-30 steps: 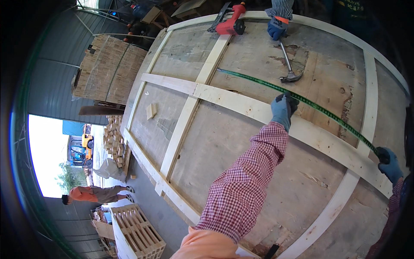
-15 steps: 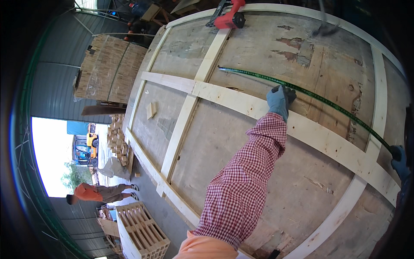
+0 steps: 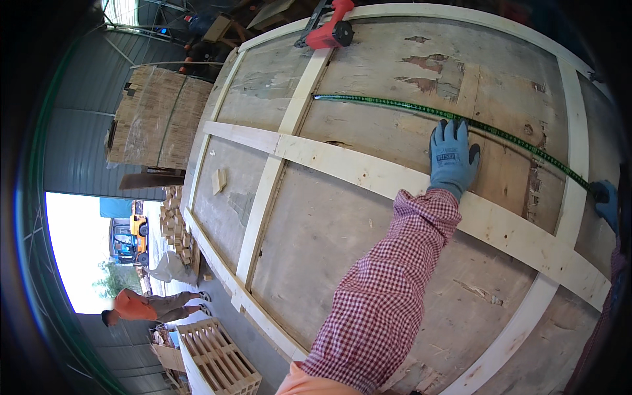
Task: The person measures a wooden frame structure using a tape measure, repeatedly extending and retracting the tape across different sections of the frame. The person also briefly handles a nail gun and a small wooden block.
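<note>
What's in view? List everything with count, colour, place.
Large plywood panel: 1, greyish, centre
Pale wooden slats: several, cream, across the panel
Flat measuring tape: 1, green, panel's upper half
Nail gun: 1, red and black, panel's top edge
Small wooden offcut: at least 1, pale, panel's left
Wrapped lumber stack: 1, tan, upper left
Wood-block pile: 1, tan, below that stack
Crumpled sack: 1, whitish, beside the pile
Forklift: 1, yellow and blue, outside, left
Person: 1, orange top, lower left
Slatted crate: 1, pale, lower left
Clutter: uncountable, dark, top left
Gloved left hand: 1, blue, at the tape's middle
Gloved right hand: 1, blue, tape's right end
Checked sleeves: 2, reddish, behind the hands
</note>
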`<act>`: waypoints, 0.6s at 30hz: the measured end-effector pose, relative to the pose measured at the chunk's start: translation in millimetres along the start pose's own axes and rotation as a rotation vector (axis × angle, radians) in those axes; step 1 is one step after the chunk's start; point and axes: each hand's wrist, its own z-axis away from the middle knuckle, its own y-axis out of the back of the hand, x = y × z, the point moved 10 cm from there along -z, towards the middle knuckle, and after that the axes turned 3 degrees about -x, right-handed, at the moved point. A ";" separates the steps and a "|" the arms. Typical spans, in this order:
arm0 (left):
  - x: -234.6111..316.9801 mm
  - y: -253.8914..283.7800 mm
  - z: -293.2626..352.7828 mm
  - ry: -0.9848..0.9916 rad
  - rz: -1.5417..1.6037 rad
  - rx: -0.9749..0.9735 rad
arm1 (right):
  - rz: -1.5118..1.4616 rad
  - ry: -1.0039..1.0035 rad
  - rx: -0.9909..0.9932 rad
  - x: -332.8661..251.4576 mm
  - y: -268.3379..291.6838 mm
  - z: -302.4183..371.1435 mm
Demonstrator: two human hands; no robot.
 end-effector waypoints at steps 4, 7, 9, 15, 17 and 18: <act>-2.6 -5.2 -2.8 -0.049 -0.037 -0.001 | 0.010 -0.030 -0.138 -0.7 -6.2 -14.6; -1.3 -4.1 3.6 -0.038 -0.027 -0.015 | 0.037 -0.150 -0.173 -39.7 -7.7 -16.7; 3.0 1.1 -0.7 -0.062 -0.066 0.020 | 0.027 -0.120 -0.173 -21.6 -3.5 -21.3; 5.8 -1.7 -1.9 -0.060 -0.031 -0.033 | -0.057 -0.028 -0.017 18.4 7.3 -24.8; 5.8 -0.3 -1.3 -0.062 -0.024 -0.049 | -0.056 -0.058 0.004 14.9 6.9 -29.2; 3.8 1.3 0.3 -0.056 -0.037 -0.041 | -0.046 -0.041 -0.004 16.7 4.9 -33.3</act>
